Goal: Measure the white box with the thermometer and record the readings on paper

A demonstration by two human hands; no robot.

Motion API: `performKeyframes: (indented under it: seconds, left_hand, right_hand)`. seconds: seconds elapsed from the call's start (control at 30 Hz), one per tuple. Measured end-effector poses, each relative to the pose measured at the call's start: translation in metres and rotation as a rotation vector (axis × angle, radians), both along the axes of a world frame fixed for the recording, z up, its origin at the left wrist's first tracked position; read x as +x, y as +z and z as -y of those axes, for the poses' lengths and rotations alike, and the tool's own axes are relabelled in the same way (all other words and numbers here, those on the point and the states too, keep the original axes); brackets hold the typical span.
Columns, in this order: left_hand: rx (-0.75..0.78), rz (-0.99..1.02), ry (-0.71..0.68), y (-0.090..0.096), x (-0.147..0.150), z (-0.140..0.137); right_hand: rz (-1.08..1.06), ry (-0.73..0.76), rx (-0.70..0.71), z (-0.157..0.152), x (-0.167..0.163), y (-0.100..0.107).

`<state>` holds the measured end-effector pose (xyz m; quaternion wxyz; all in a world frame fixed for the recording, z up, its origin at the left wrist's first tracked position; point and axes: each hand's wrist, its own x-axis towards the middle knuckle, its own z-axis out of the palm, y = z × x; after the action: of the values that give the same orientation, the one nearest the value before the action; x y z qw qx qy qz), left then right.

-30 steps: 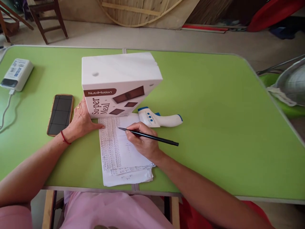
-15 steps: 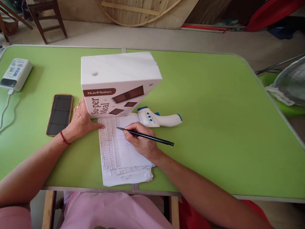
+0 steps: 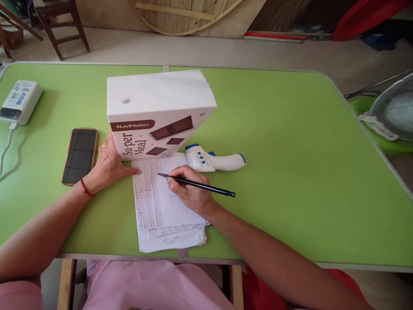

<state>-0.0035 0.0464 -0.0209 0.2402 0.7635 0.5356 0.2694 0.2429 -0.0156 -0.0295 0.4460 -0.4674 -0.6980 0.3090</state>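
Observation:
My right hand [image 3: 190, 189] is closed around a black pen [image 3: 206, 186], its tip at the sheets of paper [image 3: 174, 215]. Dense rows of small handwritten marks fill the left part of the top sheet. My left hand [image 3: 109, 165] lies with its thumb stretched out on the paper's left edge. Its other fingers reach along the left side of a white box [image 3: 161, 92] marked "NutriMotion Su-per Meal", which partly hides them. The box stands upright at the top of the paper. Just beyond my right hand lies a white and blue infrared thermometer [image 3: 214, 160].
A phone [image 3: 80, 156] lies left of my left hand. At the far left of the green table [image 3: 290, 172] sits a white power bank [image 3: 21, 101] with a cable plugged in. A wooden chair [image 3: 64, 26] stands beyond the table, and a mesh-covered item [image 3: 396, 107] is at the right.
The view has shifted slightly, moving the box and phone a little left in the picture. Both hands keep nearly the same pose, with the pen tip still at the paper.

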Motion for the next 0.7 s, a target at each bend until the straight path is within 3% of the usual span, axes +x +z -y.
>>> performKeyframes:
  seconds: [0.7]
  left_hand:
    - [0.021, -0.149, 0.013, 0.0057, 0.0017, 0.0021]
  right_hand:
    - [0.012, -0.033, 0.057, -0.0004, 0.0001, -0.0008]
